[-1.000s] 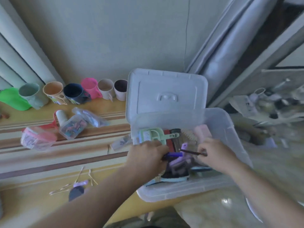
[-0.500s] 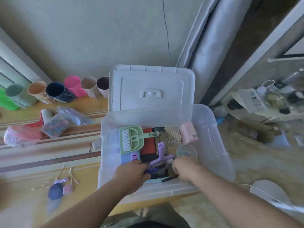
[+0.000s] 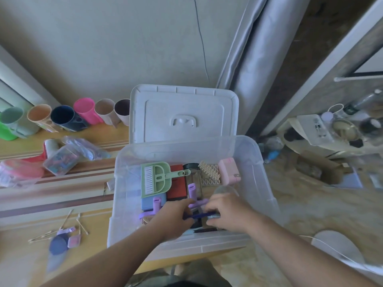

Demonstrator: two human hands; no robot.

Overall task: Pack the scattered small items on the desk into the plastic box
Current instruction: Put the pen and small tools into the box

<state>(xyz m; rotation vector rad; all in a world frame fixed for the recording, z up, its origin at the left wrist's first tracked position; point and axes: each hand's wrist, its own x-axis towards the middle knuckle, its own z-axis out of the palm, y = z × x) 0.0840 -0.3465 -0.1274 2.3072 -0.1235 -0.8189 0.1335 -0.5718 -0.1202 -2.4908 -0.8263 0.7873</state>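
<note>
Both hands in plastic box (image 3: 267, 189) at desk's (image 3: 24, 257) near edge: left hand (image 3: 173, 219) and right hand (image 3: 228, 212) pinch a blue pen (image 3: 200, 215). Behind: green dustpan (image 3: 156, 178). Cotton swabs (image 3: 64, 224) remain on desk.

Soft daylight, wide-angle edge warping, blurred periphery, faint shadows.

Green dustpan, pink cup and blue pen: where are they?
green dustpan (image 3: 158, 179), head view, on its flat tray.
pink cup (image 3: 87, 110), head view, on its side wall.
blue pen (image 3: 200, 215), head view, on its barrel.
</note>
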